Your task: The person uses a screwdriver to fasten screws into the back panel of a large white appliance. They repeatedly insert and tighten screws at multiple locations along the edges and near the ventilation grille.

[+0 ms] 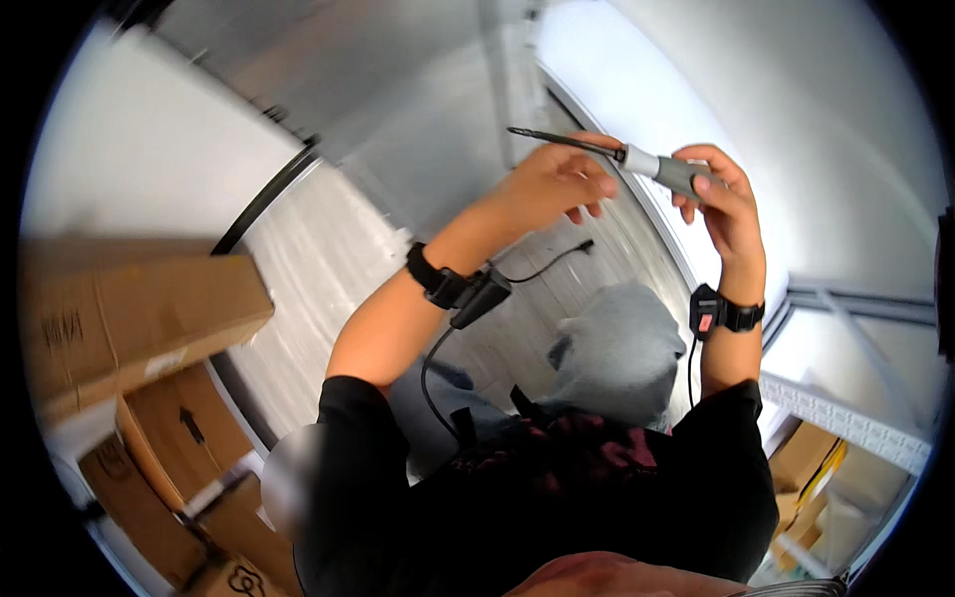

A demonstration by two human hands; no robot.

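Observation:
A screwdriver [657, 167] with a grey handle, a pale collar and a long dark shaft is held up in front of me. My right hand [726, 194] wraps its fingers and thumb around the handle. The tip of the shaft points to the left, past my left hand [547, 189]. That hand is beside the shaft, loosely curled with its fingers apart and nothing gripped in it. One of its fingers lies along or behind the shaft; whether it touches, I cannot tell. Each wrist wears a black strap with a small device and a cable.
Cardboard boxes [149, 318] are stacked at the left. A white metal shelf frame [846, 418] stands at the right, with more boxes in it. A large grey panel [408, 99] is ahead, over a light wood-look floor [318, 259]. White wall surfaces rise on both sides.

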